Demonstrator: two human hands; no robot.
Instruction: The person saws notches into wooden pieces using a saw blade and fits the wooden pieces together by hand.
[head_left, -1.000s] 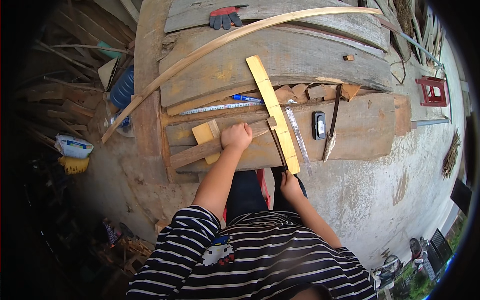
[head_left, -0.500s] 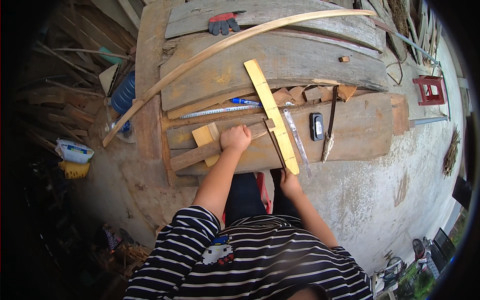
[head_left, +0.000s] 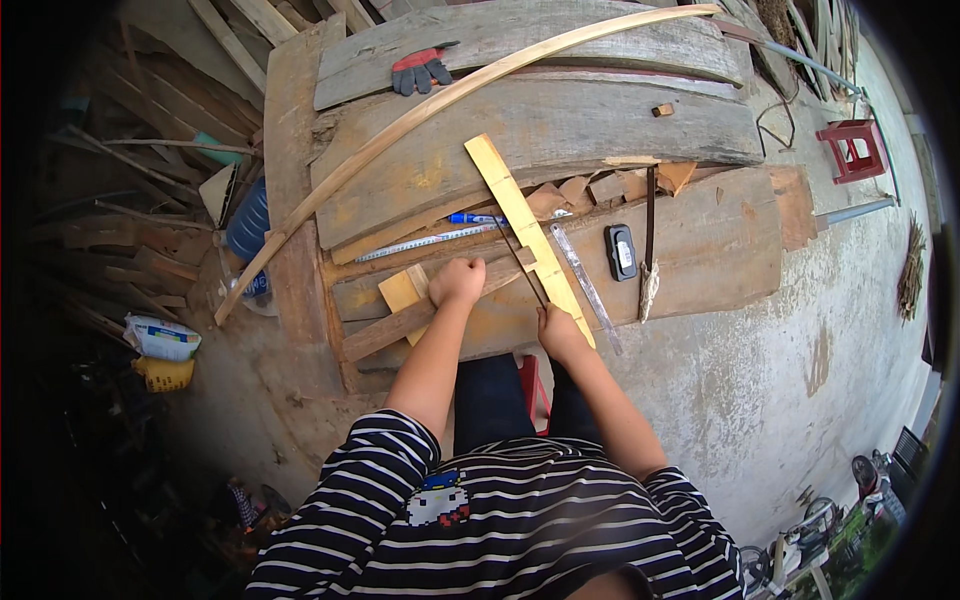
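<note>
My left hand (head_left: 456,283) is closed around a brown wooden stick (head_left: 385,330), which lies over a yellow block (head_left: 398,293). My right hand (head_left: 560,330) grips a thin dark saw-like blade (head_left: 537,290), angled across the stick near its right end. A long yellow board (head_left: 490,160) with pencil marks lies just right of the blade. Beside it are a metal ruler (head_left: 577,270), a small black case (head_left: 620,250) and a dark tool with a wrapped handle (head_left: 648,225). A blue marker (head_left: 470,219) and a measuring strip (head_left: 410,241) lie beyond the stick.
The worktop of weathered planks (head_left: 420,135) carries a long curved strip (head_left: 560,42), a red-and-grey glove (head_left: 420,70) and a small block (head_left: 662,110). Scrap wood, a blue water jug (head_left: 247,220) and sacks (head_left: 162,350) are at left; a red stool (head_left: 850,150) is at right.
My right hand has pushed forward and slightly left with the blade, whose far end now reaches well beyond the stick. My left hand keeps its grip. The whole view has shifted a little.
</note>
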